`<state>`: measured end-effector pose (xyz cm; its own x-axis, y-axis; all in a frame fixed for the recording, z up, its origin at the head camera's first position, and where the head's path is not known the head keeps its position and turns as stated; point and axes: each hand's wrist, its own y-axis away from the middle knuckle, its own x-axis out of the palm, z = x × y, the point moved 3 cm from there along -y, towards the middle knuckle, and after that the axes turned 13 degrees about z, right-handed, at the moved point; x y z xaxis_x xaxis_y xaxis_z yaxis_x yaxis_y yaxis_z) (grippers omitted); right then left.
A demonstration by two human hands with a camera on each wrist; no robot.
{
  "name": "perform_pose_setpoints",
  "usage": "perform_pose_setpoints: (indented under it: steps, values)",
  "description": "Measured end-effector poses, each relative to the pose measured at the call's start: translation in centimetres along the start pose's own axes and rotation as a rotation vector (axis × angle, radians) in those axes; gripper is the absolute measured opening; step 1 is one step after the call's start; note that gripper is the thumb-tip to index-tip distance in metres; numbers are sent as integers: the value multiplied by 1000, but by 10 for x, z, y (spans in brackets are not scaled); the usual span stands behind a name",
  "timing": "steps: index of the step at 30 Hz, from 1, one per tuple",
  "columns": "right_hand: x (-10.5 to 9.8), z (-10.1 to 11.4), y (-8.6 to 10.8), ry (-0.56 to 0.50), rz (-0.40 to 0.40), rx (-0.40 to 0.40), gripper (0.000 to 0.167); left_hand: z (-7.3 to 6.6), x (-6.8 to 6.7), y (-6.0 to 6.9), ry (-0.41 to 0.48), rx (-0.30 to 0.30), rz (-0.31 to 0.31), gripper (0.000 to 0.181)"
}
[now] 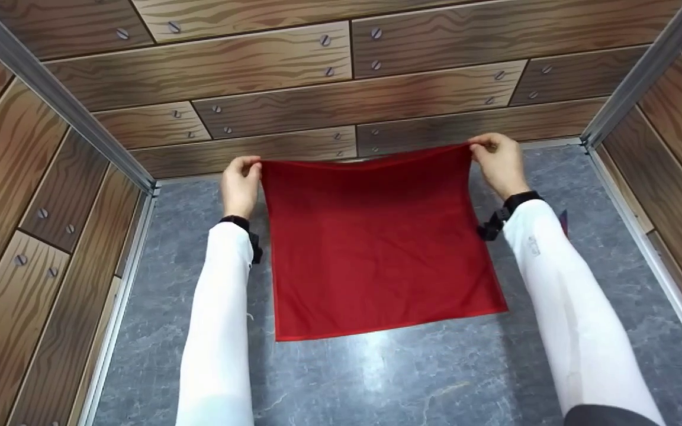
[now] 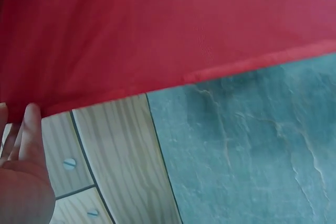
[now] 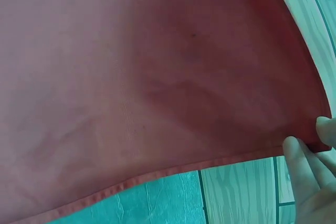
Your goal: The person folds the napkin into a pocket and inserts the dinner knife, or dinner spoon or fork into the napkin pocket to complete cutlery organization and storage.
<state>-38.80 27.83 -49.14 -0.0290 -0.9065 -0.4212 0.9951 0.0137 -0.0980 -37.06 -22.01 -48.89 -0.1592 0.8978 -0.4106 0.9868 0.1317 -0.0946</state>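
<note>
A red cloth is spread between both hands, its far edge sagging a little in the middle. My left hand pinches the far left corner between thumb and fingers; in the left wrist view that hand holds the cloth at its corner. At the far right corner, my right hand pinches the cloth. The right wrist view shows the right hand's fingertips on the corner of the cloth, whose hemmed edge runs away to the left.
Below lies a grey marbled surface. Wood-patterned panels stand at the back, left and right, with metal strips along their edges. A small dark and red piece shows beside the right sleeve.
</note>
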Motion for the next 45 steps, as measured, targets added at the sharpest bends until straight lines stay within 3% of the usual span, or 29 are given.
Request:
perform_pose_setpoints:
  steps: [7,9,11,15,18,26,36,40,45]
  values:
    - [-11,-12,14,103,61,22,22,17,-4,16,121,-19,111,18]
    - [-13,-16,21,139,74,7,22,20,-8,23,101,-7,139,18]
    - [-16,-19,29,172,79,-17,20,21,-11,31,18,13,161,18]
    - [-20,-25,47,238,71,-76,17,19,-17,48,-183,112,182,16]
    - [-21,-30,62,294,61,-136,16,19,-20,64,-274,182,196,14]
    - [-27,-40,104,389,47,-294,15,30,-21,109,-388,369,253,13]
    - [-29,-48,162,467,117,-418,20,51,-21,172,-484,639,301,20]
    - [-28,-51,183,511,135,-475,25,63,-18,194,-525,691,326,25]
    - [-25,-62,203,552,169,-463,30,76,-14,217,-561,674,378,27]
